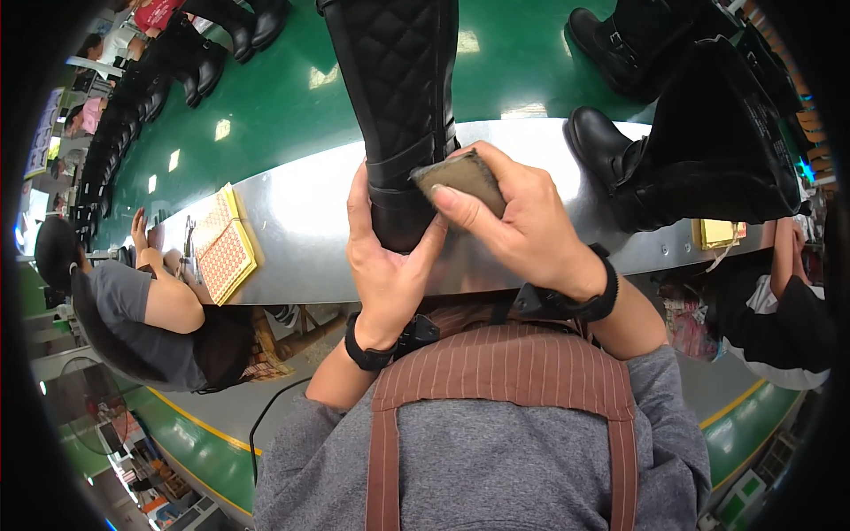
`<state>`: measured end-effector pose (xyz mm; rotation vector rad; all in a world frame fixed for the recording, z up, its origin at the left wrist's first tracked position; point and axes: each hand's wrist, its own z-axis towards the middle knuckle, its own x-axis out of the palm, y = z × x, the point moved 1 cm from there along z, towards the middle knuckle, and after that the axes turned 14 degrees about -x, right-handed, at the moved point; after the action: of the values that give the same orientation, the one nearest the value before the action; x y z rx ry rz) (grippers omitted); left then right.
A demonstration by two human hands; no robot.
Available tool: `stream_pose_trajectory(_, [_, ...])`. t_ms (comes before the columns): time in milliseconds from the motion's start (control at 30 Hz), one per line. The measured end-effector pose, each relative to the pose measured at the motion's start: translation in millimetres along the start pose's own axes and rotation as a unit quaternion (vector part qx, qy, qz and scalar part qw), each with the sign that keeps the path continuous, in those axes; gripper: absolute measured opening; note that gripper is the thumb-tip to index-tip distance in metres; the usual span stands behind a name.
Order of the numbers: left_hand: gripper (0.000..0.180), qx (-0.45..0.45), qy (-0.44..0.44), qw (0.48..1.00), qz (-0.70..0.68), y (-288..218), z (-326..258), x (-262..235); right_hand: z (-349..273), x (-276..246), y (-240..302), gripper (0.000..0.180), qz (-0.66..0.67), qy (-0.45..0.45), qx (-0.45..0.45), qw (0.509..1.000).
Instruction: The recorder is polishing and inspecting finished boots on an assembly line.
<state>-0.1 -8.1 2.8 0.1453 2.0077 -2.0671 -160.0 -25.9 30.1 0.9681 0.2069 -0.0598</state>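
A tall black quilted boot lies across the green conveyor belt and the metal edge in front of me. My left hand cups the boot's lower end from the left and underneath. My right hand holds a small brown rectangular pad and presses it against the boot near a strap. Both wrists wear black bands.
Two more black boots lie on the belt at the right, and a row of boots runs along the far left. A seated person at my left has a yellow sheet pad. Another person sits at my right.
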Motion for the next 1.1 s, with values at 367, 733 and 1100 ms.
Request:
stream_pose_trajectory(367, [0.084, 0.016, 0.003, 1.000, -0.022, -2, 4, 0, -10, 11, 11, 0.024, 0.055, -0.017, 0.079, 0.995])
stream_pose_trajectory(733, [0.086, 0.017, -0.010, 1.000, -0.006, -1, 2, 0, -16, 20, 4, 0.028, 0.104, 0.037, 0.150, 0.983])
stream_pose_trajectory(1100, [0.082, 0.057, -0.018, 0.997, 0.046, -6, 3, 0, -14, 10, 9, 0.024, 0.127, 0.057, 0.207, 0.968])
